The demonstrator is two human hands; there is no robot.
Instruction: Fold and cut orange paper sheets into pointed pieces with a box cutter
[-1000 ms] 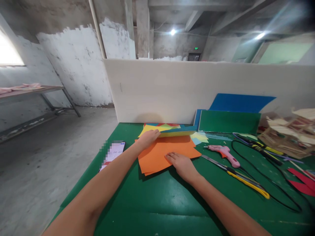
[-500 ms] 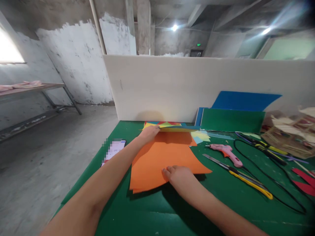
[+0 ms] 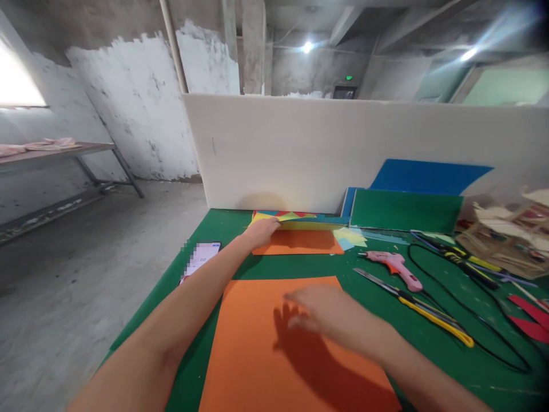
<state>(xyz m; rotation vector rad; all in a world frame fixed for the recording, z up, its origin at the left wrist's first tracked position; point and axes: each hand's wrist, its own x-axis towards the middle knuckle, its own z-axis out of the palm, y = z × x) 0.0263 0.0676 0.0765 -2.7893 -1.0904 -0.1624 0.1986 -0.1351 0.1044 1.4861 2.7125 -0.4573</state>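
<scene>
Orange paper [image 3: 253, 349] is seen, in the head view, below the right hand [image 3: 319, 306], held open; by the left hand [image 3: 261, 230], lifted sheets [image 3: 315, 225] are gripped above a second orange piece [image 3: 300, 247]. One phone [image 3: 203, 260] is seen left of the hands, one glue gun [image 3: 397, 268] right.

One camera, worn on the person's head, looks forward and down across the green worktop [image 3: 300, 265], with the left forearm [image 3: 195, 306] and right forearm [image 3: 407, 363] entering from the bottom of the view. It is near enough that an orange sheet [image 3: 249, 349] looms large at lower middle, cut by the bottom edge. Facing a white board [image 3: 278, 154] behind the worktop, the wide view also takes in floor [image 3: 141, 229] at left and, farther off, ceiling lights [image 3: 307, 48] along the top.
</scene>
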